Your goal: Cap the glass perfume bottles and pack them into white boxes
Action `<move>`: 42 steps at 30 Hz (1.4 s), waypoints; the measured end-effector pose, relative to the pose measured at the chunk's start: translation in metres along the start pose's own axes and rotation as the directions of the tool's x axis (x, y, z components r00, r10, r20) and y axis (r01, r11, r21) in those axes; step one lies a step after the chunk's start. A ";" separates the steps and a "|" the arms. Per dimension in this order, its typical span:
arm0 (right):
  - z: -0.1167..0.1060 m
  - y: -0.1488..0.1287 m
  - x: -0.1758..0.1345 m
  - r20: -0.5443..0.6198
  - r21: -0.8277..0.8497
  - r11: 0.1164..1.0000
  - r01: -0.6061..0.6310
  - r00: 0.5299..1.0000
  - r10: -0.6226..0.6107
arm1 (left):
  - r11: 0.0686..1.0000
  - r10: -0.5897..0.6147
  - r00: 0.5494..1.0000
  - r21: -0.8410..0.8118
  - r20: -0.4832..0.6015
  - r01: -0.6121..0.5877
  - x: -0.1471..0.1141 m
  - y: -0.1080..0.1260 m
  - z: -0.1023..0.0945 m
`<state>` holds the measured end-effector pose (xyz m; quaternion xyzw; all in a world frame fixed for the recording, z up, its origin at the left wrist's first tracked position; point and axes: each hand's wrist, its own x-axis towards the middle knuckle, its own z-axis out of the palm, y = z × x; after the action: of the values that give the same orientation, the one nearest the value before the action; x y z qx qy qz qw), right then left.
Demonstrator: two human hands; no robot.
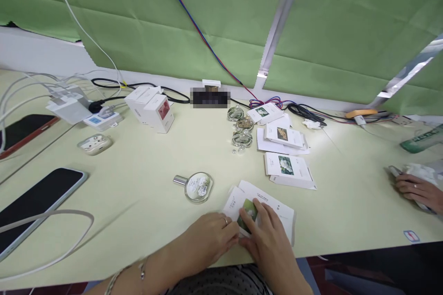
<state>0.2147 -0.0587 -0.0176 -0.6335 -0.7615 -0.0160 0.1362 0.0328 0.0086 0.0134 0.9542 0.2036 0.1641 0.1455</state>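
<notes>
A flattened white carton [277, 209] with a green flower picture lies at the table's front edge, under both my hands. My left hand [218, 237], a ring on one finger, is closed with its curled fingers at the carton's near left edge. Fingers of my right hand [265, 228] rest across the green picture, with the thumb at the near edge, gripping the carton. Just beyond my left hand, a round glass perfume bottle [199, 187] with a silver neck lies on its side, apart from both hands.
Several flat white cartons [290, 169] and round glass bottles [242, 138] lie farther back. White boxes [157, 113] stand at the back left, near chargers and cables. Phones [41, 203] lie left. Another person's hand [417, 190] is at the right.
</notes>
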 end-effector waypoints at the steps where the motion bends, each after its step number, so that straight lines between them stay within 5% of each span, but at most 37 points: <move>1: 0.000 0.007 -0.010 -0.002 -0.010 1.000 0.012 1.000 -0.012 | 0.999 -0.002 1.000 -0.050 0.000 0.002 -0.003 -0.002 -0.007; 5: 0.000 0.066 -0.049 0.002 -0.087 0.991 0.103 0.995 -0.103 | 0.992 -0.116 0.979 -0.069 -0.168 0.106 -0.018 -0.024 -0.035; 8: 0.003 0.117 -0.060 -0.022 -0.127 0.988 0.088 0.996 -0.092 | 0.942 -0.326 0.905 -0.007 -0.275 0.337 -0.031 -0.047 -0.053; 10: 0.005 0.144 -0.056 -0.037 -0.155 0.985 0.073 0.996 -0.080 | 0.871 -0.473 0.857 0.040 -0.203 0.490 -0.040 -0.060 -0.062; 14: -0.006 0.168 -0.034 -0.028 -0.190 0.979 0.073 0.996 -0.079 | 0.849 -0.528 0.849 0.009 0.033 0.528 -0.051 -0.077 -0.065; 17: -0.029 0.146 -0.011 -0.157 -0.143 0.984 0.104 0.979 -0.126 | 0.835 -0.541 0.839 -0.077 0.056 0.544 -0.053 -0.078 -0.064; 20: -0.048 0.087 0.017 -0.301 0.000 0.990 0.143 0.944 -0.136 | 0.835 -0.525 0.850 -0.165 0.051 0.525 -0.043 -0.070 -0.070; 26: -0.033 -0.019 0.077 -0.039 0.561 0.807 0.185 0.980 -0.198 | 0.905 -0.304 0.953 -0.313 0.002 0.290 0.002 -0.055 -0.066; 31: -0.026 -0.033 0.104 0.038 0.652 0.755 0.067 0.992 -0.121 | 0.739 -0.420 0.906 -0.557 0.060 0.380 0.009 -0.065 -0.035; 34: -0.029 -0.033 0.107 0.034 0.633 0.771 0.072 0.992 -0.121 | 0.693 -0.387 0.916 -0.621 0.107 0.365 0.002 -0.069 -0.024; 39: -0.030 -0.033 0.107 -0.114 0.499 0.841 0.208 0.978 -0.174 | 0.697 -0.339 0.936 -0.644 0.090 0.315 0.001 -0.068 -0.017; 42: -0.048 -0.028 0.110 -0.302 0.452 0.845 0.286 0.940 -0.157 | 0.697 -0.353 0.931 -0.639 0.088 0.324 0.004 -0.069 -0.013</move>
<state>0.1791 0.0316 0.0582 -0.4778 -0.7853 0.0810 0.3854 0.0077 0.0731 0.0025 0.7880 0.3097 0.2141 0.4871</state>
